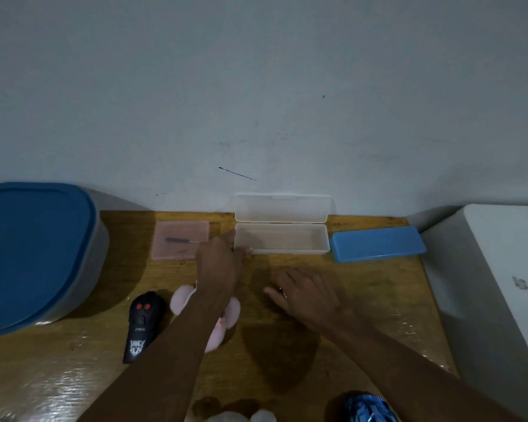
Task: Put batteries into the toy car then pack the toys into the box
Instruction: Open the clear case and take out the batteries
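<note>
Clear box (282, 242), lid (282, 208) up: my left hand (218, 263) fingers (246, 250) curl at its near corner, grip unclear; right hand (305, 296) splayed on desk (363, 300); I'd steady box before packing

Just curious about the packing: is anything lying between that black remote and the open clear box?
Yes. The left forearm crosses that path, with the left hand at the near-left corner of the clear box. The pink plush toy lies under the forearm, right beside the black remote, also in the way.
</note>
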Available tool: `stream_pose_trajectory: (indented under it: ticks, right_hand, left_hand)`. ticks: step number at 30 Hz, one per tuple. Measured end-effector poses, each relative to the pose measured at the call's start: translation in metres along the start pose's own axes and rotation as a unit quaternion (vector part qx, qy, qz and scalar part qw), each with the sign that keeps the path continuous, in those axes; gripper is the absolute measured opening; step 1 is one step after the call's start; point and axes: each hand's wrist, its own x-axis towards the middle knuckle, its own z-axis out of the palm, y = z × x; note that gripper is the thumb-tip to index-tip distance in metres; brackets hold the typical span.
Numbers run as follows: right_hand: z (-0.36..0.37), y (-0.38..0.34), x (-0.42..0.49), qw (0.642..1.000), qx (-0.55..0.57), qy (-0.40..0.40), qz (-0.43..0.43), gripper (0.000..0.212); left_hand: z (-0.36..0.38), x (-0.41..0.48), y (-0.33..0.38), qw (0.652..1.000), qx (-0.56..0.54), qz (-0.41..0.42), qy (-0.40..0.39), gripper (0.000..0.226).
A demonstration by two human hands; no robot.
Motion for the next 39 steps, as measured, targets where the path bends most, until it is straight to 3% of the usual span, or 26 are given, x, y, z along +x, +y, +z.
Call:
stream_pose_trajectory:
  ticks: [2,5,11,25,28,30,33,37,39]
  right_hand:
    - [0.009,0.004,-0.001,1.000,0.004,-0.024,-0.008,0.040]
    - [0.018,0.006,-0.003,0.999,-0.041,0.028,-0.021,0.033]
    - [0.025,0.006,-0.004,0.998,-0.026,0.064,-0.013,0.028]
    - [0.014,0.006,-0.006,0.998,0.037,0.040,-0.006,0.036]
    - [0.000,0.010,-0.002,0.992,0.069,0.101,0.023,0.029]
    - [-0.012,0.019,0.008,0.968,0.139,0.171,0.117,0.026]
    - [-0.034,0.039,0.031,0.877,0.260,0.266,0.303,0.011]
    - [-0.046,0.067,0.050,0.801,0.371,0.248,0.399,0.016]
    - [-0.047,0.071,0.054,0.789,0.405,0.224,0.405,0.017]
  left_hand:
    - [0.000,0.000,0.000,1.000,0.005,0.002,-0.001,0.038]
    - [-0.001,0.000,0.000,1.000,0.006,0.009,0.003,0.036]
    - [-0.001,-0.001,-0.001,1.000,0.013,0.017,0.007,0.035]
    - [0.001,0.002,-0.006,1.000,0.008,0.016,-0.007,0.033]
    - [0.002,0.003,-0.007,1.000,0.014,0.018,-0.009,0.033]
    - [0.002,0.003,-0.008,1.000,0.016,0.015,-0.010,0.032]
    - [0.003,0.003,-0.010,0.999,0.025,0.014,-0.017,0.028]
    - [0.004,0.003,-0.010,1.000,0.021,0.005,-0.019,0.030]
    - [0.004,0.004,-0.010,0.999,0.031,0.009,-0.021,0.027]
